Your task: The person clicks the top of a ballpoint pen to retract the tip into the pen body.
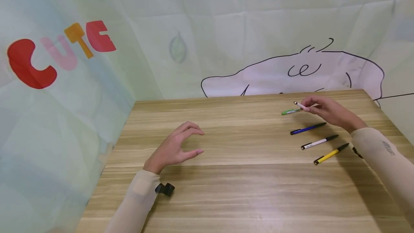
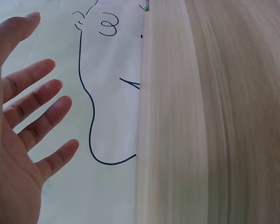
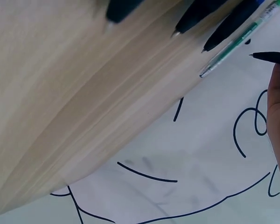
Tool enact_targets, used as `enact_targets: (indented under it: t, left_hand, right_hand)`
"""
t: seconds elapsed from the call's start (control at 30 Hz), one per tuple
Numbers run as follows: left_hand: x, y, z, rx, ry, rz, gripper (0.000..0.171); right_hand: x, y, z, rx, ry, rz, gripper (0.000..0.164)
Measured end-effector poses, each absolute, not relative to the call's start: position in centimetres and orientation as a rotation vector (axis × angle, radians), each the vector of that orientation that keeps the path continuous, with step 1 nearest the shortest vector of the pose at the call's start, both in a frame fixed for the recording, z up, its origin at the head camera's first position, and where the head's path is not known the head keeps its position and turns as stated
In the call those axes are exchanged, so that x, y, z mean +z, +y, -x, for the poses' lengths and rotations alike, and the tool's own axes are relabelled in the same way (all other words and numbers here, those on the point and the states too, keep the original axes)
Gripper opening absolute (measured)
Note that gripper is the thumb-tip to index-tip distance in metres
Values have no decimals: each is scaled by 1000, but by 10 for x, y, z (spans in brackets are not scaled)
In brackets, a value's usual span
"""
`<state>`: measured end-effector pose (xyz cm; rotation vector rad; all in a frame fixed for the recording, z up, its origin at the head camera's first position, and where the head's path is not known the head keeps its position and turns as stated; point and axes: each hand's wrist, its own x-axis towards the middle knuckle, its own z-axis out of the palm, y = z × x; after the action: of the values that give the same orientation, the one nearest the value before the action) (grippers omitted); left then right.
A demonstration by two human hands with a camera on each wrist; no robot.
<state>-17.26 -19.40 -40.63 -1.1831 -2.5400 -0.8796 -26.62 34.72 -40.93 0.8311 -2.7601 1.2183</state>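
In the head view my right hand (image 1: 330,110) pinches a white pen (image 1: 299,105) near the far right of the table. The held pen's black tip section (image 3: 270,57) sticks out past the fingers in the right wrist view. Just below this hand lies a green pen (image 1: 289,112), partly covered by it. Nearer to me follow a blue pen (image 1: 306,129), another white pen (image 1: 317,143) and a yellow pen (image 1: 330,154), lying slanted in a row. My left hand (image 1: 174,146) hovers over the table's left half, fingers spread apart from the thumb, holding nothing.
The wooden table (image 1: 239,190) has its far edge against a pale cloth backdrop (image 1: 213,39) with a line-drawn figure. Colourful letters mark the cloth on the left. A small black device (image 1: 166,189) is strapped to the left wrist.
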Motion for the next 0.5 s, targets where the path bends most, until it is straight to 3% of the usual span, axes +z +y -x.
enact_targets:
  t: [0.5]
  left_hand:
    - [-403, -184, 179, -873, -2506, 1228, 46]
  right_hand:
    - [-398, 337, 249, 1337, -2803, -558, 20]
